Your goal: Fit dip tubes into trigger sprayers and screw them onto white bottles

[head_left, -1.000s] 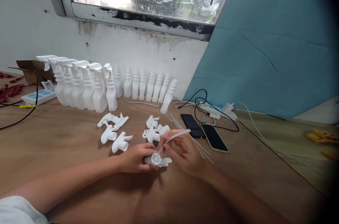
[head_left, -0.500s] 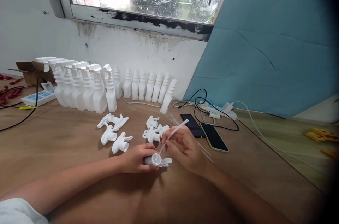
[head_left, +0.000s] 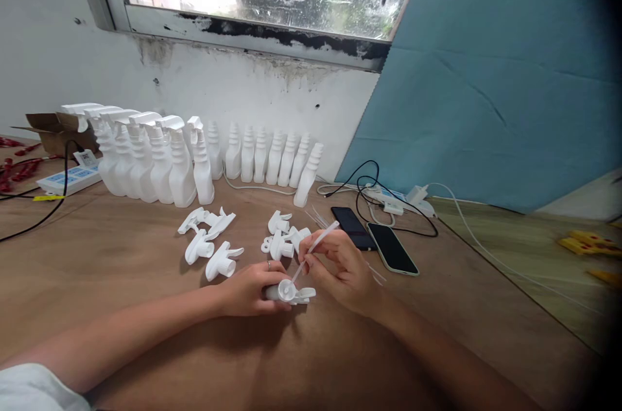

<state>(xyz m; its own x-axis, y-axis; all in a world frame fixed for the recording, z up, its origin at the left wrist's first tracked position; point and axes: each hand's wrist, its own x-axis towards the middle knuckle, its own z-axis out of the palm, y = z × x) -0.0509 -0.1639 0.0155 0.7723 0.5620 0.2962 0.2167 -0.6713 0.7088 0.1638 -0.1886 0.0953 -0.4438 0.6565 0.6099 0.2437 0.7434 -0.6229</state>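
My left hand (head_left: 257, 288) is closed around a white trigger spray head (head_left: 286, 292), its round threaded opening facing up toward me and its trigger pointing right. Between thumb and fingers, my right hand (head_left: 337, 268) pinches a thin translucent plastic tube (head_left: 324, 234). The tube slants down to the left, its lower end at the spray head's opening; whether it sits inside I cannot tell. Several loose spray heads (head_left: 222, 262) lie beyond my left hand. A second small group of spray heads (head_left: 280, 244) rests just past both hands.
Spray bottles with heads fitted (head_left: 181, 171) stand at the back left, beside a row of headless bottles (head_left: 275, 158). Two phones (head_left: 392, 249), tangled cables and a power strip (head_left: 408, 200) lie to the right. More thin tubes (head_left: 376, 273) lie behind my right hand.
The tube's upper end has shifted slightly left and down with my right hand's fingers. My left hand keeps its hold on the spray head.
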